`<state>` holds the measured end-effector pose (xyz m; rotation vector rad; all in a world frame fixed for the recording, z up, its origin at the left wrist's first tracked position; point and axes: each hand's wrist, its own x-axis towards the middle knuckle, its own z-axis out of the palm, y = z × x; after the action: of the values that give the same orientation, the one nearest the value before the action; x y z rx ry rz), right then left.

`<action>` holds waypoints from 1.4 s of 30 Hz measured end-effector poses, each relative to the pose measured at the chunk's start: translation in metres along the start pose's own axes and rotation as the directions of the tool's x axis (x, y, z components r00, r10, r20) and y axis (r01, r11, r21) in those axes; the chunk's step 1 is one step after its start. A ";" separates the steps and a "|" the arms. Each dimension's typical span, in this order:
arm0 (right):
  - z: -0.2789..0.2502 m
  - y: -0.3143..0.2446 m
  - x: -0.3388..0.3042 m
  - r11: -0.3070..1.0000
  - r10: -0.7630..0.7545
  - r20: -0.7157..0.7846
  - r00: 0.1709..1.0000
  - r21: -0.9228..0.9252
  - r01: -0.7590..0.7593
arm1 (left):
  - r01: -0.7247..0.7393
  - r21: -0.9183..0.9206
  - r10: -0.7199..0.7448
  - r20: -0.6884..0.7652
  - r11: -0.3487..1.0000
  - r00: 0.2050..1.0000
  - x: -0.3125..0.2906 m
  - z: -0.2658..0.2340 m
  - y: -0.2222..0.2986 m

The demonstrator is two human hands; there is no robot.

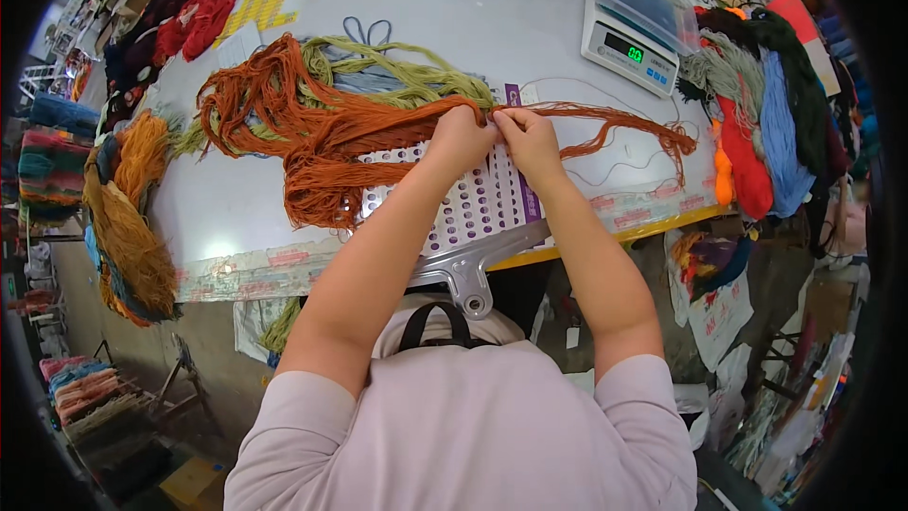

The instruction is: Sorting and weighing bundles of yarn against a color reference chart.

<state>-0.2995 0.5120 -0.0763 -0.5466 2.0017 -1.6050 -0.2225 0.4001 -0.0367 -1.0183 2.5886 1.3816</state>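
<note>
A long hank of rust-orange yarn (350,123) lies across the table, its loops bunched on the left and thin loose ends trailing right. My left hand (461,139) is closed around the yarn near the middle. Right beside it, my right hand (530,139) pinches the yarn with thumb and fingers, close to the left fingertips. Under both hands is a white card with rows of punched holes (473,203) and a purple edge. A grey metal clip (468,274) sits at the card's near end. Green yarn (407,71) and grey-blue yarn lie behind the orange hank.
A digital scale (629,52) with a clear tray stands at the back right. Piled hanks of red, blue and dark yarn (785,123) lie on the right; red and dark ones (194,14) lie back left. Ochre yarn (132,218) hangs over the left edge.
</note>
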 end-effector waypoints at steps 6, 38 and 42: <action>-0.001 0.000 -0.003 0.954 -0.170 -0.157 0.973 -0.274 0.122 | -0.074 0.066 0.076 -0.021 0.995 0.997 0.008 0.003 -0.011; -0.016 -0.011 0.000 0.373 -0.607 0.220 0.764 -0.769 0.519 | 0.055 -0.951 -0.044 0.044 0.303 0.998 0.006 -0.070 -0.046; -0.019 -0.008 0.007 0.434 -0.637 0.241 0.732 -0.673 0.599 | 0.176 -0.984 0.102 0.179 0.032 0.979 0.002 -0.051 -0.040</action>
<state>-0.3170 0.5207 -0.0663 -1.7556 2.6304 -1.0497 -0.1883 0.3451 -0.0358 -0.7586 0.9315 3.1619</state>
